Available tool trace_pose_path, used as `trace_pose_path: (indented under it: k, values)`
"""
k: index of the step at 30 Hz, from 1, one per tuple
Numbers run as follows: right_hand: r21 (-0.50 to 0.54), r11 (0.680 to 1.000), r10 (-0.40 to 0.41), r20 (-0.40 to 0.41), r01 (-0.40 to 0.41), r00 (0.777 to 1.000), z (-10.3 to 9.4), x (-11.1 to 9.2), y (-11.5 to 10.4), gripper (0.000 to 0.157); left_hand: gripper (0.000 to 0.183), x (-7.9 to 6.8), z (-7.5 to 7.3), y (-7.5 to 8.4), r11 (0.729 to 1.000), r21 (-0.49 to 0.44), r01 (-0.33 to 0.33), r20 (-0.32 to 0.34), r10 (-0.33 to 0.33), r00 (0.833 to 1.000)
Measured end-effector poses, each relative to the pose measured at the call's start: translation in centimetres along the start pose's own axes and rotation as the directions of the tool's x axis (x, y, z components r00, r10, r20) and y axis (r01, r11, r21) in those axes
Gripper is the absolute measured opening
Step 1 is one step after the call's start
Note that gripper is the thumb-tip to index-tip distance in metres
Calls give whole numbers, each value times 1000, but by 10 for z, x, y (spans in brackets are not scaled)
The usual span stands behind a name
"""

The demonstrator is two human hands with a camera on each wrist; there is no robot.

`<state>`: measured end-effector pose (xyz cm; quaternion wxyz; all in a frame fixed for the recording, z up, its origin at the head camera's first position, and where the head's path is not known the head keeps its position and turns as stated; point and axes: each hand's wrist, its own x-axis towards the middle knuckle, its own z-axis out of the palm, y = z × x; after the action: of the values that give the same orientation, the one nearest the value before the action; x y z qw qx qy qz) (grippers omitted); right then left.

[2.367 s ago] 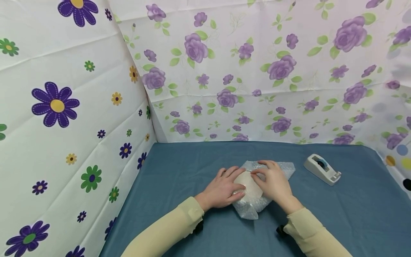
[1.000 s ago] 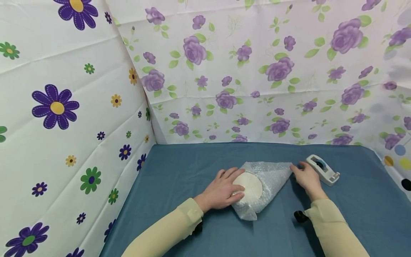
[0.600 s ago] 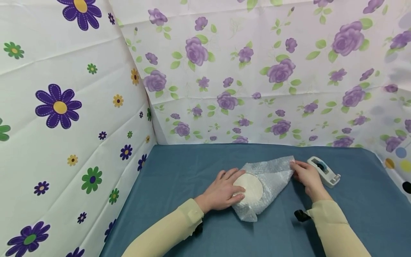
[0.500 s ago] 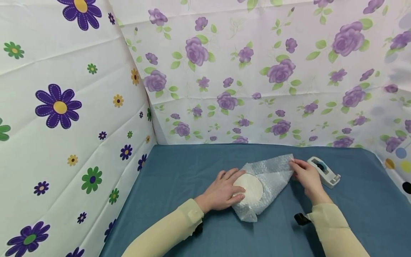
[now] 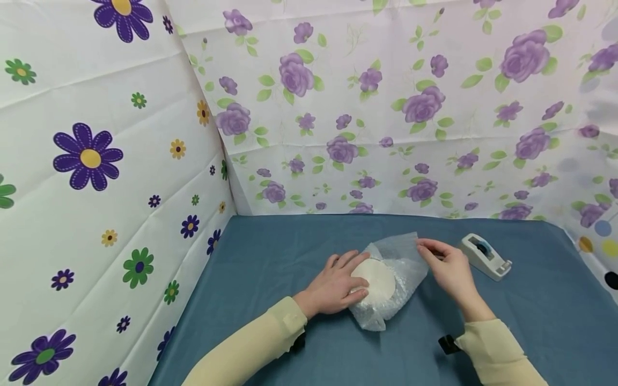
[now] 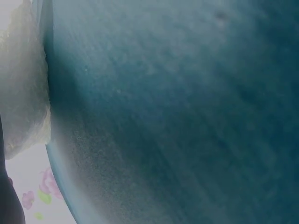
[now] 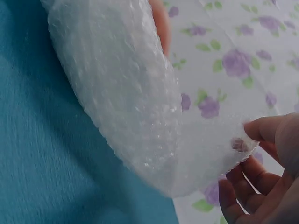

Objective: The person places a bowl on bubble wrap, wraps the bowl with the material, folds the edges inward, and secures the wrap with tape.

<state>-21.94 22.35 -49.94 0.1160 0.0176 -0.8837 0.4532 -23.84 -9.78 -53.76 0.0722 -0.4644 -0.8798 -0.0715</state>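
A round off-white flat piece (image 5: 380, 280) lies on the table, partly wrapped in clear bubble wrap (image 5: 403, 289). My left hand (image 5: 333, 285) rests on its left side with fingers spread, covering part of it. My right hand (image 5: 449, 271) pinches the far right corner of the bubble wrap and holds that flap raised off the cloth. In the right wrist view, thumb and fingertips (image 7: 261, 128) grip the edge of the thin sheet (image 7: 117, 84), which bends up toward them. The left wrist view shows only the wrap's side (image 6: 23, 88) at its left edge.
A white tape dispenser (image 5: 485, 257) stands right of my right hand. Blue cloth (image 5: 270, 246) covers the table. Flower-printed sheets (image 5: 338, 107) hang at the back and left. A small black device (image 5: 449, 344) sits under the right wrist.
My right hand went right from the disc to the wrap's far corner, gripped it, raised it and is bringing it back left. The left hand has stayed in place.
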Motion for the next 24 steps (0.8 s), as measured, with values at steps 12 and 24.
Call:
trace_pose_path:
  k: [12,24]
  values:
    - [-68,980,-186,-5,185,983,23,-12,-20,25,40,2,5,1,999,-32,-2,-31,1,1000]
    - [-103,964,-238,61,244,969,47,-25,-35,13,45,1,5,1,1000,-23,9,-23,-10,1000]
